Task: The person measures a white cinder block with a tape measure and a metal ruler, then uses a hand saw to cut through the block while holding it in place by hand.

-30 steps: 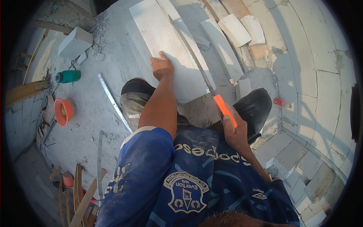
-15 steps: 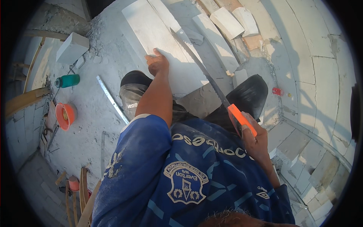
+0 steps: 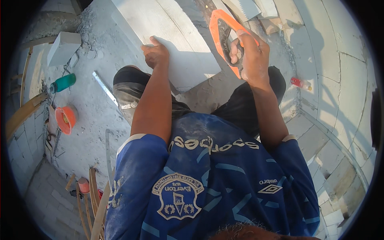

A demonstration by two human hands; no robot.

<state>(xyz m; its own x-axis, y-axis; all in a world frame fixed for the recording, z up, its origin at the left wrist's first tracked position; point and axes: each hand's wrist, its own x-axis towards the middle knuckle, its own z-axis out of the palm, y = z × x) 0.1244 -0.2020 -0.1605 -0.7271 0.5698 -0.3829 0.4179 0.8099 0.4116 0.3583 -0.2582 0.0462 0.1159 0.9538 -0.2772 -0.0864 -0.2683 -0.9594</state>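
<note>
My left hand [image 3: 155,53] grips the left edge of a large white block [image 3: 186,60], its fingers curled at the edge. The block lies tilted in front of me, its near end between my knees. In my right hand [image 3: 255,56] is a hand saw [image 3: 218,34], held by its orange and black handle, to the right of the block. Its blade is hard to make out past the handle. My fingers are wrapped through the grip.
More white block pieces [image 3: 242,8] lie at the far right. A cut block [image 3: 64,48], a green bottle [image 3: 64,83], an orange bucket [image 3: 66,120] and a metal straightedge [image 3: 105,91] are on the dusty floor to the left. A red-labelled bottle [image 3: 298,83] lies by the block wall [image 3: 328,60] at right.
My right hand has pushed the saw forward and up from near my right thigh to beside the block. The blade that showed along the block no longer shows clearly. My left hand stays on the block.
</note>
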